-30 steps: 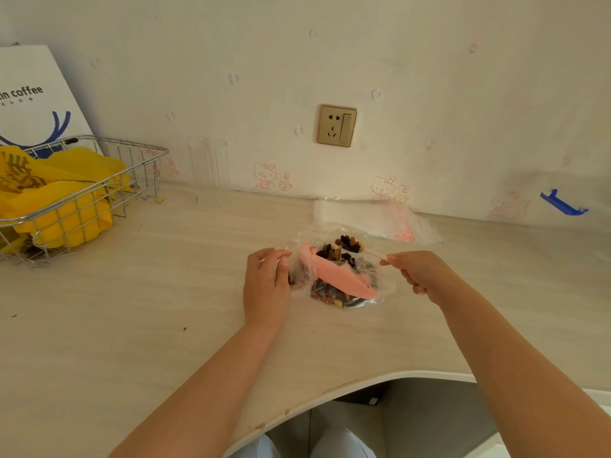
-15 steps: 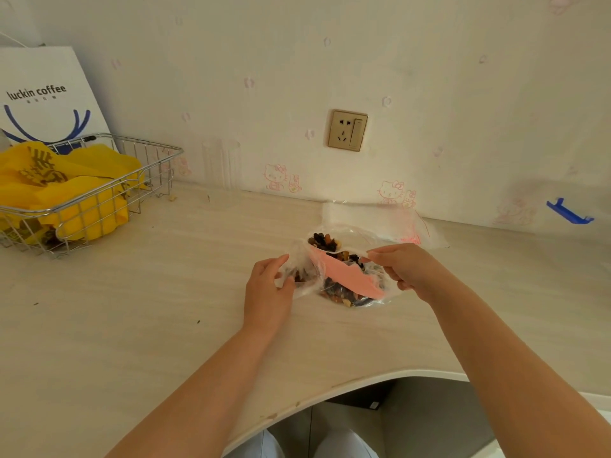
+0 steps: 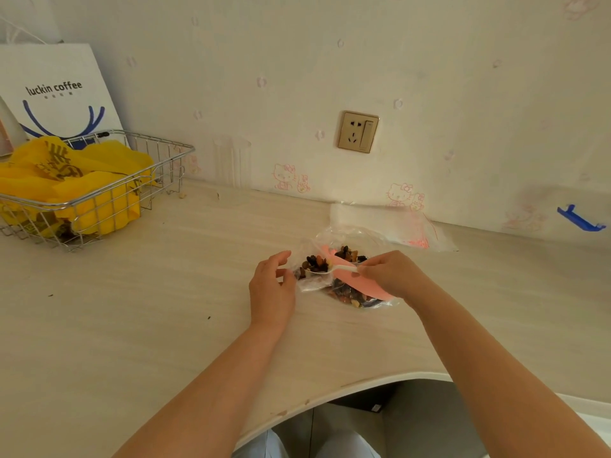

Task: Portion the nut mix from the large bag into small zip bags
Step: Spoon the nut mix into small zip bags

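surface: pale wooden desk (image 3: 132,325) | on it: wire basket (image 3: 99,206); nut-mix bag (image 3: 350,289); zip bags (image 3: 380,223)

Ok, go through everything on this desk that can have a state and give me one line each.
Large bag: open, lying flat, still holding nut mix.
Small bag: mouth held open, partly filled with nuts.
Spoon: tipped into the small bag's mouth.
Left hand: pinches the small bag's edge.
Right hand: pinches the spoon handle.
Spare zip bags: empty, lying flat by the wall.
Wire basket: full of yellow bags.
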